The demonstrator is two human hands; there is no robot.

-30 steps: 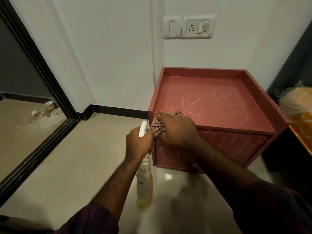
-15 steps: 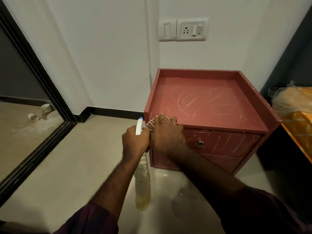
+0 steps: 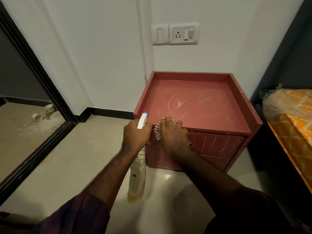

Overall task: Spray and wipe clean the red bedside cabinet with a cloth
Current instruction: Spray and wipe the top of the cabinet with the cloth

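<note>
The red bedside cabinet (image 3: 194, 105) stands against the white wall, its tray-like top streaked with pale marks and its two drawer fronts scratched. My right hand (image 3: 172, 134) presses a checked cloth (image 3: 157, 130) against the front left edge of the cabinet, fingers curled over it. My left hand (image 3: 135, 136) grips the neck of a spray bottle (image 3: 137, 179) just left of the cabinet's corner, its white nozzle pointing up and its clear body hanging below my fist.
A black-framed sliding door (image 3: 40, 105) runs along the left, with small white cups (image 3: 43, 114) on the floor beyond it. A socket plate (image 3: 174, 34) sits on the wall above. An orange-patterned bed (image 3: 292, 132) borders the cabinet on the right.
My right hand with the cloth slid slightly right along the cabinet's front edge, covering the drawer knob. The left hand with the bottle stayed beside it.
</note>
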